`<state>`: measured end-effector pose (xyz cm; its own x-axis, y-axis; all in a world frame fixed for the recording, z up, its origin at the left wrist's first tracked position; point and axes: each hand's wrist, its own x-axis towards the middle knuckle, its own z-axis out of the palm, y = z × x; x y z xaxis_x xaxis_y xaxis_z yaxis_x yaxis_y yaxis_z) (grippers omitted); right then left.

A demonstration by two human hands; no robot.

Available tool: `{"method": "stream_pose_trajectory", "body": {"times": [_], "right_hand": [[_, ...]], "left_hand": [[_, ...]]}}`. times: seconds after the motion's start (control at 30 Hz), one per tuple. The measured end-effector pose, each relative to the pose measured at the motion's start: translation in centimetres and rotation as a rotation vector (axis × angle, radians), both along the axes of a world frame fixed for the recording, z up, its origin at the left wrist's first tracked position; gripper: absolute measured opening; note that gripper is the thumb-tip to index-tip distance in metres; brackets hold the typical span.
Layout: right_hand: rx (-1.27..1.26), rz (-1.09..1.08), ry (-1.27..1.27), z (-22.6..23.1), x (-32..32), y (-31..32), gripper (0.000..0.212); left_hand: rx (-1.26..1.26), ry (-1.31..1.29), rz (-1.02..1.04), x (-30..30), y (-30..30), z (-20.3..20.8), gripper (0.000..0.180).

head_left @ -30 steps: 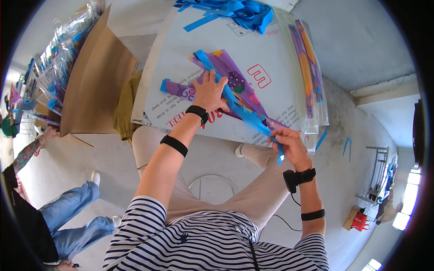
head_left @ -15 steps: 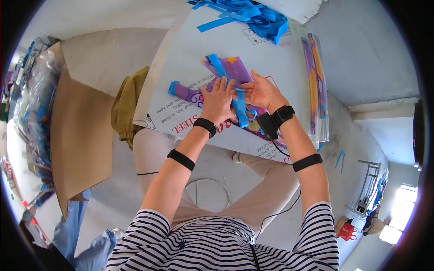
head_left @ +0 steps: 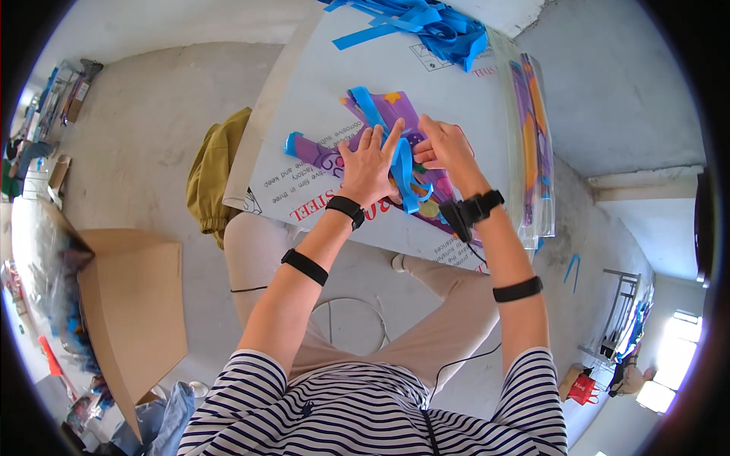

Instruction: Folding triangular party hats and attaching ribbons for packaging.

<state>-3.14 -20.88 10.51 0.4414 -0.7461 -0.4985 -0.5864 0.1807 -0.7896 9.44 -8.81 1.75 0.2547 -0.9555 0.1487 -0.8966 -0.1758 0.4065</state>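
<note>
A purple patterned piece [head_left: 395, 110] with orange and yellow shapes lies on the white printed tabletop [head_left: 304, 91]. Bright blue strap [head_left: 403, 176] loops across its middle. My left hand [head_left: 369, 169] rests on the piece with fingers spread, beside the strap. Just right of the strap, my right hand [head_left: 450, 152] hovers with loosely bent fingers, nothing visible in them. Part of the piece is hidden under my left hand.
A heap of blue straps [head_left: 437, 30] lies at the table's far edge. Purple-orange sheets [head_left: 528, 137] in clear plastic line its right side. Olive cloth [head_left: 217, 178] hangs at the left. A cardboard box [head_left: 133, 304] is at the lower left, near a person's jeans [head_left: 163, 418].
My right hand has drawn back slightly right, off the blue strap. My left fingers have spread wider. The cardboard box and the person in jeans have shifted down toward the lower left.
</note>
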Motion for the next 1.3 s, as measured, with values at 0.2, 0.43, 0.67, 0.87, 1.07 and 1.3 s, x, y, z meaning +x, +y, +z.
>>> {"method": "stream_pose_trajectory", "body": {"times": [0.2,0.43,0.67,0.87,1.07,1.3], "right_hand": [[-0.678,0.035,0.197,-6.0,-3.9,4.7,0.030],[-0.866,0.067,0.340,-7.4,1.0,3.4,0.029],[-0.611,-0.050,0.136,-8.4,2.5,0.2,0.011],[0.205,-0.287,-0.339,-7.1,2.1,0.0,0.013],[0.265,-0.494,-0.434,-6.1,2.4,0.3,0.011],[0.208,-0.348,-0.410,-7.2,2.7,0.7,0.012]], "left_hand": [[0.014,-0.016,-0.012,-0.2,-0.3,0.6,0.146],[0.072,-0.018,0.008,-0.1,-0.2,0.5,0.154],[0.081,-0.018,0.003,-0.1,-0.1,0.5,0.154],[0.021,0.005,0.002,-0.3,-0.2,0.4,0.152],[0.029,0.005,0.008,-0.1,-0.1,0.3,0.150],[0.018,0.009,0.015,-0.4,-0.2,0.0,0.150]]}}
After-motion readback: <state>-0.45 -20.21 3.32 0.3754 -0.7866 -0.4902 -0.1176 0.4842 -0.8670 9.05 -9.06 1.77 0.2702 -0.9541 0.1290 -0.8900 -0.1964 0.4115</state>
